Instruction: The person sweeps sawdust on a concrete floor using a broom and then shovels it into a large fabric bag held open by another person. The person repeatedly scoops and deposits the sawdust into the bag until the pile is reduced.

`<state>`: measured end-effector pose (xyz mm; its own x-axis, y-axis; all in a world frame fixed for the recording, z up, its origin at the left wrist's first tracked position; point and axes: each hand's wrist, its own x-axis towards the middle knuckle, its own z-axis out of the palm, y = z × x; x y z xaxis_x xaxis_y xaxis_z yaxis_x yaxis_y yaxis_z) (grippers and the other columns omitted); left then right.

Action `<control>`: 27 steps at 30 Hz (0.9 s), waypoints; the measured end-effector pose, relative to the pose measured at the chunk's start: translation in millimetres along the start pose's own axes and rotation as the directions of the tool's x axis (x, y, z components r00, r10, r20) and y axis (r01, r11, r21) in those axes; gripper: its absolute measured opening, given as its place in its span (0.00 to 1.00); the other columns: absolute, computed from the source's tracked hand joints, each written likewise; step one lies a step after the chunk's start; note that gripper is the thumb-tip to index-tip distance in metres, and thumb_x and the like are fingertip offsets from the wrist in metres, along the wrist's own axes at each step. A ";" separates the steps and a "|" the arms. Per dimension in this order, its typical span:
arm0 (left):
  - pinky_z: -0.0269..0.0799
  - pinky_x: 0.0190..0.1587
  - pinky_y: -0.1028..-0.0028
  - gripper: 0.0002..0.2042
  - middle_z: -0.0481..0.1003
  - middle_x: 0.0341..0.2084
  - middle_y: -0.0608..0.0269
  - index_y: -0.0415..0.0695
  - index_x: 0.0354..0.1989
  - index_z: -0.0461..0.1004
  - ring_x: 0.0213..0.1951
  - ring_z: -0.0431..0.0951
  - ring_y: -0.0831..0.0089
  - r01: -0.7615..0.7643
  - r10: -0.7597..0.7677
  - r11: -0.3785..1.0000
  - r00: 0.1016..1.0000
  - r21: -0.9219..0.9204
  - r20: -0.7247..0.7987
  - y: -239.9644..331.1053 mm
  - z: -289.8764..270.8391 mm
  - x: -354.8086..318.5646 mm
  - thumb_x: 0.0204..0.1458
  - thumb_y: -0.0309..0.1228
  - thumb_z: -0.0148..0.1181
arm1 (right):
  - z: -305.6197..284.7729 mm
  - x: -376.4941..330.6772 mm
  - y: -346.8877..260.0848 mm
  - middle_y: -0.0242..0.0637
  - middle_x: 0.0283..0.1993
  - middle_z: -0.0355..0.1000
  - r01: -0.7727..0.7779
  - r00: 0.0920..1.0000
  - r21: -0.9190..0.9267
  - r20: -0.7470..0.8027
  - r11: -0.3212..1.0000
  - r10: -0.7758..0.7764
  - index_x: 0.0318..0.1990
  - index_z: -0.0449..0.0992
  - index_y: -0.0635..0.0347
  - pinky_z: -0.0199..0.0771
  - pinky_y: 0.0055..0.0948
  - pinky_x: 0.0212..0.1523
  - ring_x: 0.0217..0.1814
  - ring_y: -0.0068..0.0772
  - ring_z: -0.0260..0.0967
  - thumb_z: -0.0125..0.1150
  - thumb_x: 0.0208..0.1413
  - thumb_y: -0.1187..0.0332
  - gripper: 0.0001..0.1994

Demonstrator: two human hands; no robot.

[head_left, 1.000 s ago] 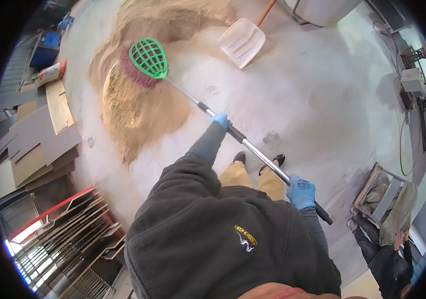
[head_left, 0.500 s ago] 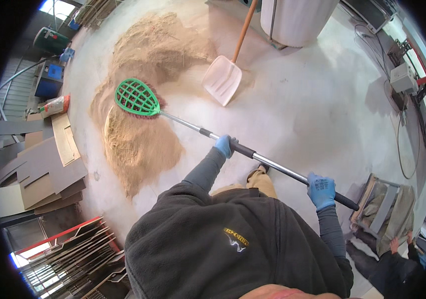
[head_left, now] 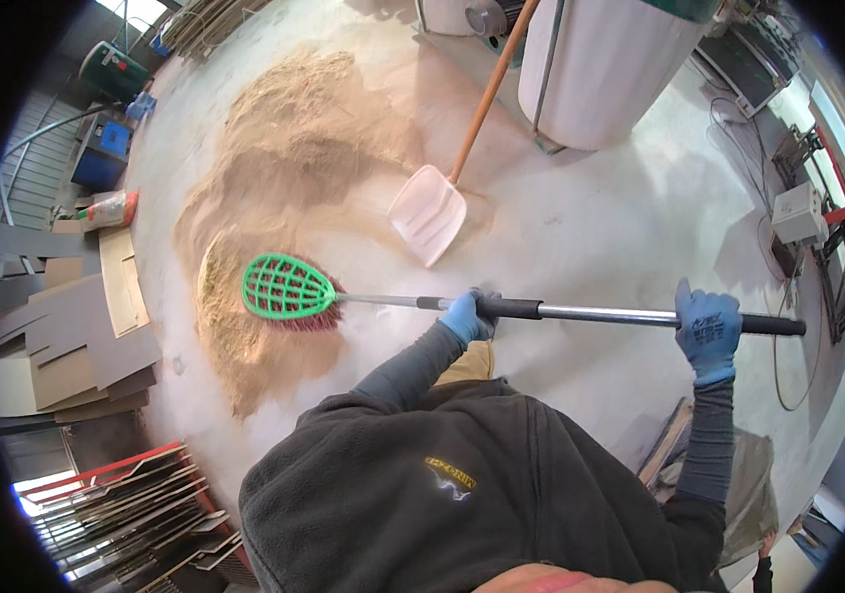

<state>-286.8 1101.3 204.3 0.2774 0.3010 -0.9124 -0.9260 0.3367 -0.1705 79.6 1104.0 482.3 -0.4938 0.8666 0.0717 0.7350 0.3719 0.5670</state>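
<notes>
I hold a long broom by its metal handle point(head_left: 600, 314), which lies almost level across the view. My left hand point(head_left: 467, 314), in a blue glove, grips the black sleeve near the middle. My right hand point(head_left: 707, 331), also gloved in blue, grips near the black end. The green lattice broom head point(head_left: 286, 288) with reddish bristles rests on the near edge of a big sawdust pile point(head_left: 284, 168) spread over the concrete floor.
A white plastic shovel point(head_left: 429, 210) with an orange handle leans beyond the pile against a white drum point(head_left: 605, 69). Cardboard sheets point(head_left: 67, 336) lie at the left, metal racks point(head_left: 126, 504) lower left, a grey box and cables point(head_left: 798, 212) at the right.
The broom has swung from a diagonal to nearly level, its head drawn toward me and lower on the pile. The view has shifted, so the shovel and drum now sit nearer the centre.
</notes>
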 end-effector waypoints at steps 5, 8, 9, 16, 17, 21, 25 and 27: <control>0.79 0.47 0.64 0.09 0.80 0.36 0.60 0.44 0.43 0.72 0.37 0.81 0.65 0.072 -0.062 0.996 0.986 -0.058 0.155 54.8 84.5 4.7 0.55 0.26 0.49 | -21.0 144.6 40.2 0.29 0.22 0.63 0.106 0.970 -0.074 -0.212 0.992 -0.119 0.47 0.76 0.52 0.61 0.36 0.31 0.24 0.31 0.64 0.55 0.49 0.67 0.15; 0.80 0.43 0.67 0.08 0.79 0.34 0.63 0.43 0.41 0.73 0.35 0.81 0.68 0.057 -0.018 0.982 0.977 -0.179 0.215 103.8 141.0 13.7 0.55 0.27 0.49 | -43.3 238.4 51.6 0.29 0.24 0.62 0.142 0.930 -0.121 -0.324 0.982 -0.175 0.48 0.75 0.54 0.63 0.34 0.36 0.28 0.31 0.63 0.55 0.49 0.69 0.17; 0.80 0.39 0.70 0.08 0.79 0.32 0.64 0.44 0.40 0.73 0.33 0.81 0.70 0.034 0.009 0.989 0.957 -0.146 0.289 122.4 156.7 18.1 0.55 0.28 0.49 | -47.4 270.2 54.6 0.30 0.24 0.62 0.158 0.912 -0.141 -0.358 0.977 -0.199 0.49 0.75 0.55 0.63 0.33 0.38 0.29 0.32 0.63 0.54 0.48 0.70 0.18; 0.79 0.32 0.77 0.06 0.75 0.25 0.70 0.47 0.32 0.70 0.26 0.78 0.76 -0.310 0.397 0.903 0.865 -0.297 0.305 241.7 271.5 54.1 0.56 0.31 0.45 | -64.1 456.3 59.2 0.42 0.49 0.74 0.458 0.537 0.032 -0.807 0.888 -0.248 0.46 0.71 0.54 0.66 0.40 0.58 0.56 0.39 0.69 0.55 0.52 0.72 0.13; 0.77 0.30 0.78 0.06 0.72 0.23 0.71 0.48 0.29 0.68 0.24 0.75 0.77 -0.274 0.375 0.918 0.835 -0.285 0.404 267.1 281.4 56.4 0.56 0.30 0.44 | -54.8 476.9 66.0 0.43 0.51 0.72 0.451 0.410 0.053 -0.899 0.891 -0.154 0.47 0.70 0.55 0.66 0.42 0.58 0.58 0.42 0.68 0.56 0.53 0.72 0.13; 0.72 0.23 0.82 0.05 0.69 0.18 0.72 0.50 0.26 0.68 0.18 0.71 0.79 -0.421 0.526 0.847 0.747 -0.324 0.406 338.1 319.9 63.1 0.54 0.28 0.47 | 27.7 561.1 87.1 0.54 0.60 0.65 0.419 0.391 0.465 -0.867 0.780 0.308 0.55 0.64 0.62 0.63 0.52 0.61 0.63 0.54 0.62 0.63 0.50 0.71 0.25; 0.76 0.26 0.79 0.05 0.73 0.20 0.67 0.45 0.31 0.73 0.21 0.75 0.76 -0.488 0.617 0.772 0.731 -0.407 0.292 369.2 360.2 42.8 0.51 0.29 0.50 | 143.3 702.7 96.3 0.52 0.71 0.50 0.114 0.642 0.993 -0.089 0.020 0.761 0.68 0.49 0.70 0.51 0.37 0.70 0.73 0.47 0.47 0.72 0.46 0.62 0.46; 0.72 0.23 0.78 0.03 0.69 0.16 0.70 0.47 0.25 0.69 0.18 0.71 0.76 -0.497 0.654 0.743 0.679 -0.448 0.333 371.7 373.3 25.1 0.49 0.28 0.51 | 193.6 766.3 113.7 0.51 0.70 0.50 -0.073 0.700 0.983 0.170 -0.167 0.693 0.69 0.47 0.70 0.50 0.32 0.70 0.72 0.43 0.47 0.75 0.44 0.58 0.50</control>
<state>-528.4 1567.0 257.0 -0.3322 0.7214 -0.6076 -0.9409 -0.2986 0.1599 -125.3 1874.7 442.8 0.2427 0.9212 0.3041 0.3699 0.2019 -0.9069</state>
